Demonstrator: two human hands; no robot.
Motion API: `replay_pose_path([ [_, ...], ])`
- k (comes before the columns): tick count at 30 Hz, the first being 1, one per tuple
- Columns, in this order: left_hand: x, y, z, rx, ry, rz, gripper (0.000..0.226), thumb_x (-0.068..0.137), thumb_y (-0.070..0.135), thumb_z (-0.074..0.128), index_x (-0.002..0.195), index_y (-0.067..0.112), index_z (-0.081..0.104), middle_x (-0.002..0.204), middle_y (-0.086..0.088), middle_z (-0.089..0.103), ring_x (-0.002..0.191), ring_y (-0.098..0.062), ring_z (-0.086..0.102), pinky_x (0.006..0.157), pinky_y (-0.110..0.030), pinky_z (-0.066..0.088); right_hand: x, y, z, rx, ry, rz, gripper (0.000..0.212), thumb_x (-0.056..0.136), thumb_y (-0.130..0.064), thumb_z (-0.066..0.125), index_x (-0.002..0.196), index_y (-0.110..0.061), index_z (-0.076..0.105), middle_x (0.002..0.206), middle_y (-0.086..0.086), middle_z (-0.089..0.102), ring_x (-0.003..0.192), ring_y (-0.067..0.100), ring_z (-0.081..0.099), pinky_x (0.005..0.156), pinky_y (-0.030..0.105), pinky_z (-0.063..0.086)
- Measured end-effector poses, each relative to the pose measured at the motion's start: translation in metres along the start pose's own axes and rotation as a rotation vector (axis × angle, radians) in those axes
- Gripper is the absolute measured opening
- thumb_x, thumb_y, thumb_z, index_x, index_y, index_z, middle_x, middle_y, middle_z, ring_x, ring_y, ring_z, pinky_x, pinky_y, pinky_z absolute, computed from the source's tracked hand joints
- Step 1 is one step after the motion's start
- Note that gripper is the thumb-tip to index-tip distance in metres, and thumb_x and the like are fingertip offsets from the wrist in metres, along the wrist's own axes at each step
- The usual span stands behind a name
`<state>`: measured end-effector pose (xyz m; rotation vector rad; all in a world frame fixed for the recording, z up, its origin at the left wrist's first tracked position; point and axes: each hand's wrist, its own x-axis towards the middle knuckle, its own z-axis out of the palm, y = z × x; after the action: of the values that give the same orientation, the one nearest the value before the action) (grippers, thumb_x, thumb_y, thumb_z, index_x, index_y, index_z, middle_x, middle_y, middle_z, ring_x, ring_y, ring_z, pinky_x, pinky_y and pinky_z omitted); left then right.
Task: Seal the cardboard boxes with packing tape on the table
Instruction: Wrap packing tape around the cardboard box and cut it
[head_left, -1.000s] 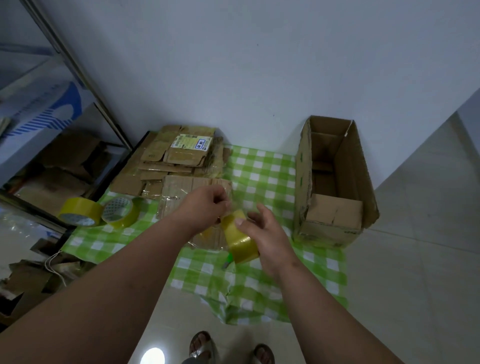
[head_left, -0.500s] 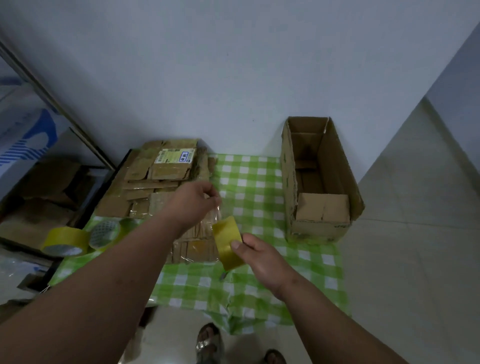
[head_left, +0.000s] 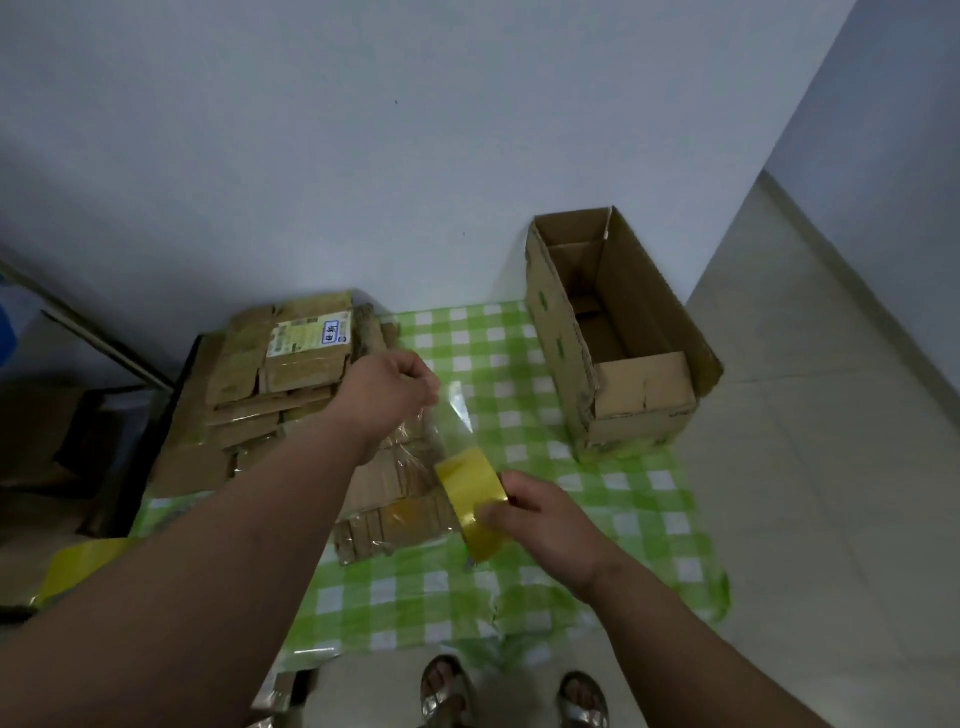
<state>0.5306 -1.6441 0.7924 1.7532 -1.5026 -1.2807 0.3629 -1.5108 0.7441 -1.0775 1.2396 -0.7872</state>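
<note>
My right hand (head_left: 540, 512) grips a yellow roll of packing tape (head_left: 471, 493) above the green checked tablecloth (head_left: 623, 499). My left hand (head_left: 389, 389) pinches the free end of the clear tape strip (head_left: 457, 415), which stretches up and left from the roll. Below the strip lies a small flattened cardboard box (head_left: 395, 509). Behind it, a stack of flattened cardboard boxes (head_left: 280, 384) with a printed label sits at the table's back left.
An open cardboard box (head_left: 613, 332) stands at the table's right, against the white wall. A second yellow tape roll (head_left: 83, 561) shows at the left, partly behind my forearm. Tiled floor lies to the right, and sandalled feet (head_left: 514, 696) are below the table edge.
The hands have drawn apart, the left one moving up and away from the roll, so the pulled strip of tape is longer. The view has tilted upward and right.
</note>
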Motion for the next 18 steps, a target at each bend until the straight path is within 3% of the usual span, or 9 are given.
replay_pose_path([
  [2,0.010,0.003,-0.008,-0.056,0.033,-0.001,0.023,0.087,0.001,0.066,0.068,0.013,0.060,0.066,0.000,0.065,0.068,-0.016,0.059,0.070,-0.030,0.049,-0.006,0.009,0.003,-0.011,0.025,0.042,0.027,0.095,-0.030,0.061,0.082,-0.007,0.061,0.078,0.003,0.056,0.075,0.015,0.055,0.073,0.034,0.044],
  [4,0.015,0.009,-0.013,0.021,0.019,0.043,0.023,0.087,0.004,0.067,0.068,0.014,0.059,0.070,0.001,0.062,0.064,-0.010,0.053,0.063,-0.023,0.044,-0.009,0.015,0.006,-0.005,0.054,0.072,0.032,0.095,-0.040,0.061,0.079,-0.012,0.059,0.078,0.001,0.053,0.075,0.014,0.052,0.075,0.034,0.041],
  [7,0.020,0.006,-0.012,0.084,-0.014,0.084,0.026,0.085,0.008,0.071,0.065,0.016,0.057,0.068,0.005,0.057,0.061,-0.008,0.047,0.059,-0.022,0.037,-0.008,0.018,0.015,-0.014,0.053,0.145,0.048,0.082,-0.063,0.062,0.099,-0.018,0.064,0.097,-0.002,0.061,0.096,0.016,0.060,0.089,0.039,0.047],
  [8,0.023,0.004,-0.012,0.088,-0.011,0.089,0.026,0.085,0.009,0.072,0.065,0.017,0.057,0.069,0.005,0.058,0.062,-0.008,0.047,0.059,-0.022,0.037,-0.006,0.019,0.016,-0.032,0.034,0.160,0.045,0.085,-0.058,0.062,0.104,-0.018,0.064,0.103,-0.002,0.064,0.101,0.016,0.061,0.093,0.041,0.048],
  [10,0.031,-0.001,-0.013,0.068,0.023,0.092,0.025,0.085,0.007,0.071,0.066,0.017,0.059,0.071,0.002,0.060,0.062,-0.009,0.049,0.058,-0.022,0.037,-0.003,0.021,0.014,-0.077,-0.002,0.153,0.015,0.096,-0.034,0.059,0.099,-0.020,0.063,0.100,0.000,0.065,0.096,0.017,0.063,0.090,0.040,0.049],
  [11,0.035,-0.002,-0.015,0.054,0.038,0.095,0.023,0.086,0.006,0.070,0.067,0.016,0.060,0.071,0.000,0.061,0.061,-0.009,0.049,0.056,-0.021,0.037,-0.002,0.023,0.014,-0.089,-0.002,0.151,0.010,0.098,-0.028,0.058,0.096,-0.019,0.061,0.096,0.002,0.065,0.093,0.019,0.063,0.086,0.038,0.049],
  [15,0.046,-0.006,-0.020,0.089,-0.028,0.098,0.021,0.087,0.006,0.069,0.069,0.015,0.061,0.070,-0.003,0.061,0.058,-0.008,0.049,0.053,-0.019,0.039,-0.002,0.032,0.019,-0.044,0.058,0.184,0.036,0.096,-0.033,0.060,0.096,0.003,0.055,0.083,0.003,0.052,0.077,0.013,0.050,0.074,0.031,0.041],
  [18,0.050,-0.015,-0.018,0.114,-0.061,0.091,0.022,0.087,0.007,0.070,0.068,0.016,0.063,0.068,-0.002,0.061,0.051,0.000,0.051,0.050,-0.012,0.039,-0.001,0.035,0.024,-0.047,0.059,0.213,0.055,0.083,-0.048,0.062,0.098,0.005,0.054,0.085,0.004,0.051,0.079,0.015,0.050,0.074,0.034,0.040],
])
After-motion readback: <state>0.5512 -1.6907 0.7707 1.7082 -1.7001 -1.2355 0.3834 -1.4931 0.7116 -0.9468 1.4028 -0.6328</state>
